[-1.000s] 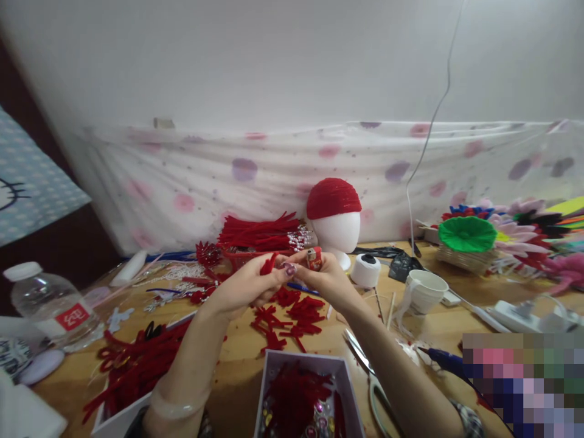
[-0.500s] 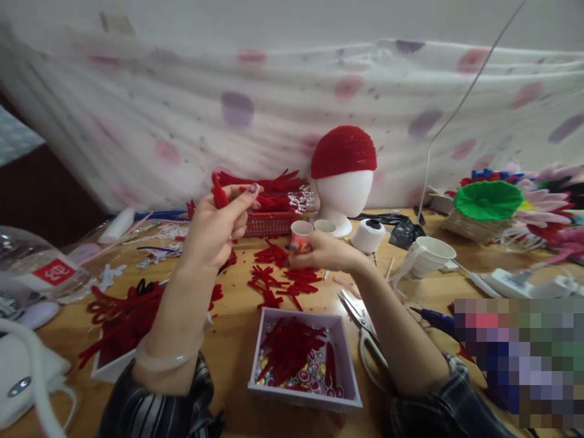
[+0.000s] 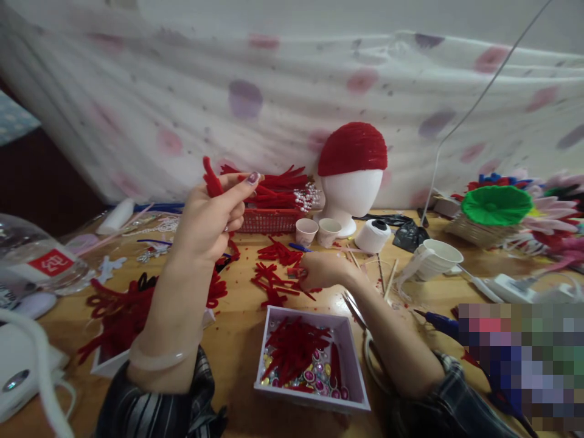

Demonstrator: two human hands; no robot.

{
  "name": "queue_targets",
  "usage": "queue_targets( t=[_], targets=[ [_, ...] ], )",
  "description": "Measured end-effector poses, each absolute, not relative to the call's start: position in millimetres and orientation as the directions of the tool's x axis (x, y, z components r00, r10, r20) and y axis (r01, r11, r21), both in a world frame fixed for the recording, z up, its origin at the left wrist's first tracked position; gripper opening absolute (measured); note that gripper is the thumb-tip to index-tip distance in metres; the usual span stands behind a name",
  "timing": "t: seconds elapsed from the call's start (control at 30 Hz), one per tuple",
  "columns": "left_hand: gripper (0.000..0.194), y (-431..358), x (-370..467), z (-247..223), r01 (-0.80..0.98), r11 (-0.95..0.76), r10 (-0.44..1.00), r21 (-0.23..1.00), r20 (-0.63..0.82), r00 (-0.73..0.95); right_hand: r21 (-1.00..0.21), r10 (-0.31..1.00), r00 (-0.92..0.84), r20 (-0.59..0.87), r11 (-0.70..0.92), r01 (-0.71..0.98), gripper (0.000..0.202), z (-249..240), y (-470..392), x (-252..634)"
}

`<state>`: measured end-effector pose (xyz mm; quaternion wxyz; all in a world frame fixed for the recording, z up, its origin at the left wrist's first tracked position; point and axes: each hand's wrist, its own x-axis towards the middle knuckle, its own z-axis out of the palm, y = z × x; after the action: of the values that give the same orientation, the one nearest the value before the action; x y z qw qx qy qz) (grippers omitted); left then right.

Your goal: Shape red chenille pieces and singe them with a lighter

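Observation:
Raised at left of centre, my left hand (image 3: 207, 213) is closed with thumb and forefinger together. It grips a bent piece of red pipe cleaner (image 3: 211, 176) that sticks up behind the thumb. My right hand (image 3: 322, 271) is low over the table, fingers together, at the right edge of scattered cut red pipe cleaner pieces (image 3: 269, 277). A small reddish thing shows at its fingertips; I cannot make out what it is. Below it, a white box (image 3: 358, 377) holds red pieces and shiny gems. Scissors (image 3: 354, 310) lie partly hidden under my right forearm.
Behind stand a red basket (image 3: 269, 222) of pipe cleaners, two paper cups (image 3: 306, 232), a foam head (image 3: 353, 188) with a red cap and a thread cone (image 3: 373, 236). A white mug (image 3: 433, 258) and power strip (image 3: 511, 286) are right, a bottle (image 3: 36, 258) left.
My right hand has come down from in front of the paper cups to the cut red pieces. My left hand stays raised with its red piece. The view has shifted slightly.

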<state>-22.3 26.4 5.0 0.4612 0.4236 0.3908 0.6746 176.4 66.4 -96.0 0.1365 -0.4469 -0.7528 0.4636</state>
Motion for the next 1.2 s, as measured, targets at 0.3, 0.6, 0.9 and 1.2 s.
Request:
queue_targets(
  t=[0.3,0.6,0.9,1.2],
  targets=[
    [0.029,28.6,-13.8,-2.8,-0.259,-0.338,0.940,0.905,0.308,-0.148,-0.817,0.675,-0.737,-0.041,0.402,0.414,0.040,-34.5,38.7,195.5],
    [0.026,19.4,-0.2,-11.1,-0.087,-0.509,0.844,0.856,0.477,-0.243,-0.953,0.821,-0.568,-0.051,-0.211,-0.219,0.052,-59.2,53.1,155.2],
    [0.026,13.4,3.8,-11.3,-0.066,-0.445,0.878,0.893,0.421,-0.227,-0.922,0.851,-0.501,-0.161,-0.311,-0.231,0.039,-62.9,43.3,141.4],
    [0.029,14.7,6.3,-13.2,-0.122,-0.418,0.897,0.900,0.389,-0.209,-0.933,0.814,-0.568,-0.122,-0.290,-0.215,0.041,-62.2,38.4,139.5]
  ],
)
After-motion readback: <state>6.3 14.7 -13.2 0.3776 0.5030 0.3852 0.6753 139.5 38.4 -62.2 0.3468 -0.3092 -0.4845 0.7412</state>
